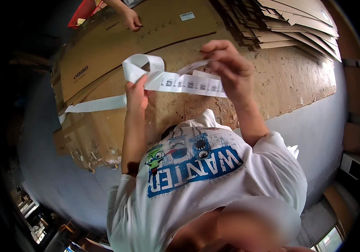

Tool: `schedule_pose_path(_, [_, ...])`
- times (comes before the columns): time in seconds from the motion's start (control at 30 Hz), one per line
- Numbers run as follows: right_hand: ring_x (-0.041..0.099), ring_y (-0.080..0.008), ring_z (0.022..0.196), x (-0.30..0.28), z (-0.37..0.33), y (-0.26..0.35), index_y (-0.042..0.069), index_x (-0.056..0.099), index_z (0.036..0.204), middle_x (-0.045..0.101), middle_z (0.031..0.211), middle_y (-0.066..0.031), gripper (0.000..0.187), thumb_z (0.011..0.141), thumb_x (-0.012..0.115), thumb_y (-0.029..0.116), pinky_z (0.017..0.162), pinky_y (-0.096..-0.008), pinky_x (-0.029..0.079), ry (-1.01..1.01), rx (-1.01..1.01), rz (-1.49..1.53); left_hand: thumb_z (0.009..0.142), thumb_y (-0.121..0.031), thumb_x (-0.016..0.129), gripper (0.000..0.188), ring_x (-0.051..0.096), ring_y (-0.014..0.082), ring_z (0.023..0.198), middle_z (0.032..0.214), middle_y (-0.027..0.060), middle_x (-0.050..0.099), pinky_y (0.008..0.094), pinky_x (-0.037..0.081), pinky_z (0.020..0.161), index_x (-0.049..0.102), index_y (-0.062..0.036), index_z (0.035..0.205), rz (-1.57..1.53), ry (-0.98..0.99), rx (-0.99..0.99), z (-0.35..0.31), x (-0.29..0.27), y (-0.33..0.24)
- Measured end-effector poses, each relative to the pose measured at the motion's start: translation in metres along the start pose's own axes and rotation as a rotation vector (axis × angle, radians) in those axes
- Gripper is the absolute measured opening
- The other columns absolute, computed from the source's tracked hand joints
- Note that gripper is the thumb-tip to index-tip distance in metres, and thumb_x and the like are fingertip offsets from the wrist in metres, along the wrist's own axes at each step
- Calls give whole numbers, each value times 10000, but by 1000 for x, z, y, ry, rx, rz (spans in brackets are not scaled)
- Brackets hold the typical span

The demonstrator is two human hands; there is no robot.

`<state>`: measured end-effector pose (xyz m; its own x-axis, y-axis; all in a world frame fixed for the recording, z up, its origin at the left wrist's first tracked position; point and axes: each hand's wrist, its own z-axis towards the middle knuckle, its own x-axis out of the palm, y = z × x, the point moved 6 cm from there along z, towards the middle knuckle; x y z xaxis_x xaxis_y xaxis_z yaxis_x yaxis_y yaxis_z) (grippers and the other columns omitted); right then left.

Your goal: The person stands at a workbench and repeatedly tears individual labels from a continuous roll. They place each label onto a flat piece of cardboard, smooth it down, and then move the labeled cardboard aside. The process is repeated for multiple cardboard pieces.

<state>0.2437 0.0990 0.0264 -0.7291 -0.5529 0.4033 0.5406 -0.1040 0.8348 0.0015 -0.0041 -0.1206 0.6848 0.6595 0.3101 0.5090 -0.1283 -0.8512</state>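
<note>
My left hand [137,94] is closed on a long white strip of printed labels [180,82], thumb up. The strip curls into a loop above that hand, and a plain white tail of it [98,104] trails left onto the table. To the right, the printed stretch runs toward my raised right hand [232,69], where its end passes behind the wrist. My right fingers are bent and a little blurred. A thin, pale, smeared piece of the strip reaches up to their tips, which look pinched on it.
A worn cardboard-covered table [289,84] lies beneath my hands. Across it is a large flat cardboard sheet [104,50] with a small white label. Stacked flat cardboard [289,29] fills the far right. Another person's hand [130,19] rests over the sheet, near a red basket [85,11].
</note>
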Motion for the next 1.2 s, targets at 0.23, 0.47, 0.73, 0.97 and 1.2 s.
schedule_pose_path(0.23, [536, -69, 679, -161, 104, -176, 15, 646, 912, 612, 732, -2, 228, 766, 707, 179, 636, -221, 441, -273, 406, -736, 793, -31, 626, 340, 596, 206, 930, 1044, 86, 583, 331, 521, 722, 524, 12, 1115, -64, -116, -37, 6, -32, 8])
schedule_pose_path(0.47, [633, -202, 812, -193, 154, -278, 79, 662, 941, 673, 852, -63, 313, 726, 710, 301, 734, -318, 478, -184, 524, -1134, 808, -45, 624, 340, 579, 189, 938, 1047, 81, 576, 323, 502, 777, 520, 27, 1124, -74, -177, -48, 9, -15, 7])
schedule_pose_path(0.73, [632, -247, 899, -191, 154, -286, 127, 678, 954, 672, 941, -92, 328, 707, 693, 342, 781, -348, 484, -309, 631, -1229, 816, -47, 619, 317, 582, 171, 929, 1046, 71, 581, 309, 499, 761, 532, 22, 1112, -92, -149, -83, 25, -6, 22])
schedule_pose_path(0.97, [639, -246, 825, -184, 154, -280, 114, 658, 809, 668, 815, -79, 277, 691, 698, 361, 731, -367, 484, -366, 544, -1369, 814, -55, 623, 305, 583, 167, 916, 1037, 72, 581, 297, 497, 738, 535, 19, 1097, -79, -139, -114, 34, -3, 22])
schedule_pose_path(1.2, [623, -304, 888, -155, 154, -257, 23, 600, 854, 638, 888, -199, 216, 827, 569, 235, 774, -418, 472, -244, 442, -1461, 813, -70, 630, 321, 575, 167, 917, 1029, 67, 578, 295, 492, 742, 533, 17, 1107, -64, -141, -97, 34, -15, 25])
